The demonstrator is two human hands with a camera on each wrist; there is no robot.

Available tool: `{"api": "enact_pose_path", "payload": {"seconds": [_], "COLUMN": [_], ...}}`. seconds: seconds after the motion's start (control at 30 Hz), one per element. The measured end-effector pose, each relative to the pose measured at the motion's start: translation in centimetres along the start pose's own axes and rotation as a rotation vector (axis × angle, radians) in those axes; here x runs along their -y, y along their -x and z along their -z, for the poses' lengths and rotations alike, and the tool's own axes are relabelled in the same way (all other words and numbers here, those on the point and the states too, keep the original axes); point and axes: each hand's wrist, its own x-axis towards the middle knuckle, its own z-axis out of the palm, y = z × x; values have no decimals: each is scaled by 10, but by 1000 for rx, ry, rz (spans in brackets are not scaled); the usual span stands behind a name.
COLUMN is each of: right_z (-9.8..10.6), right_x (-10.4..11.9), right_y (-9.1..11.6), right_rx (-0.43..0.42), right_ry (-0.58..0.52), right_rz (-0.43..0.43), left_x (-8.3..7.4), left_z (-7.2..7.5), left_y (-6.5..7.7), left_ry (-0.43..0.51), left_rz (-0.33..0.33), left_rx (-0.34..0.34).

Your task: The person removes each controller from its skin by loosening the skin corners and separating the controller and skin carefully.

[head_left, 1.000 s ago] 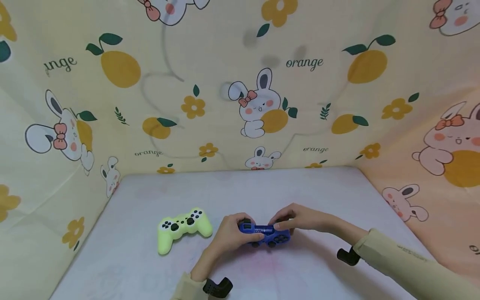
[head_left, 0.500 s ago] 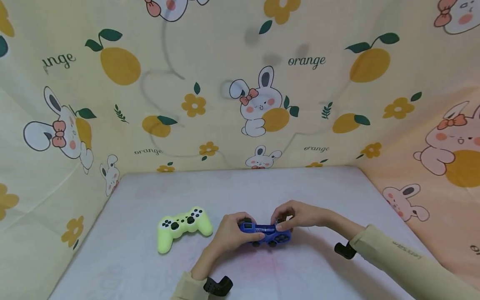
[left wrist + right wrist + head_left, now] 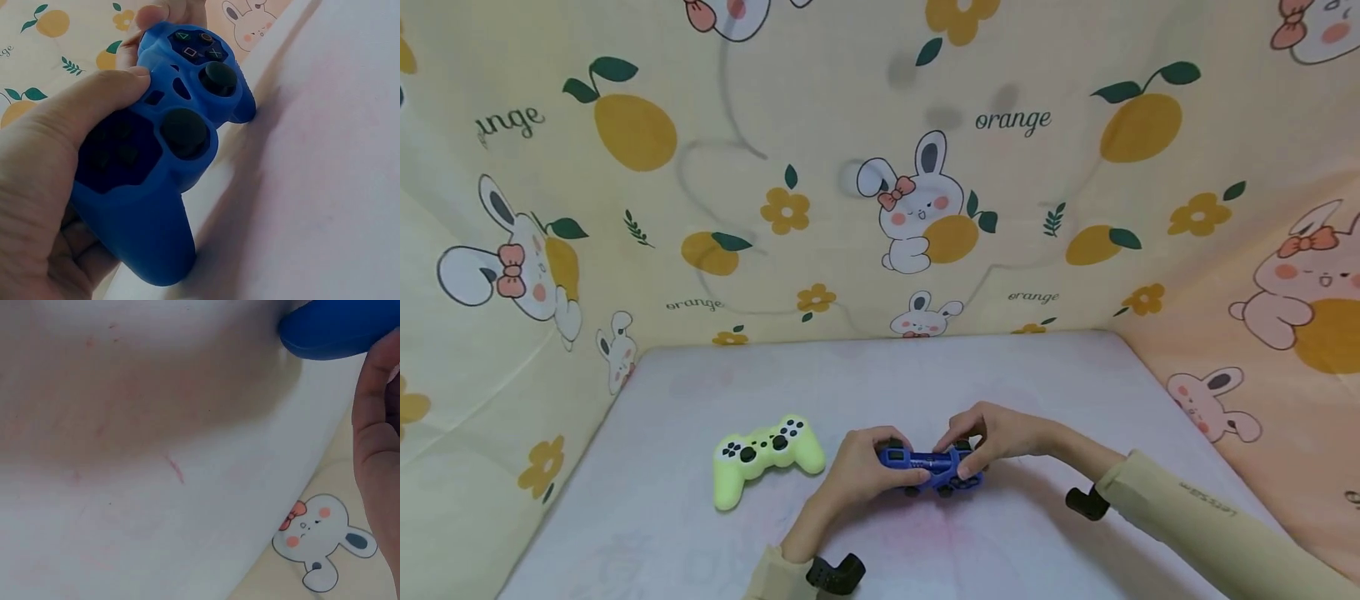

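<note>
A blue game controller (image 3: 934,459) stands tipped up on its grips at the middle of the table in the head view. My left hand (image 3: 862,468) grips its left end, the thumb lying across the front. From the other side my right hand (image 3: 1000,435) pinches the top right part between thumb and fingers. Black sticks and face buttons show on the controller (image 3: 147,225) in the left wrist view, where the left thumb presses near its middle. Only one blue handle of it appears in the right wrist view, beside my curled fingers.
A pale yellow-green game controller (image 3: 767,451) lies face up to the left of my left hand. The white table (image 3: 880,375) is bordered by a cream cloth backdrop (image 3: 827,108) printed with rabbits and oranges at the back and sides.
My right thumb has slid down over the right part of the blue controller's face, and the right fingers have shifted slightly left along its top. The left hand keeps its grip.
</note>
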Motion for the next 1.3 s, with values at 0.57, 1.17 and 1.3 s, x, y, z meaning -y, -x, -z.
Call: {"api": "enact_pose_path", "payload": {"seconds": [0.57, 1.17, 1.3], "right_z": [4, -18, -22], "right_x": [-16, -14, -16], "right_y": [-14, -8, -3], "right_rx": [81, -77, -152], "right_ry": [-92, -99, -136], "right_rz": [-49, -111, -70], "left_x": [3, 4, 5], "left_z": [2, 1, -1], "left_y": [2, 1, 2], "left_ry": [-48, 8, 15], "left_rz": [-48, -56, -65], "left_rx": [14, 27, 21]}}
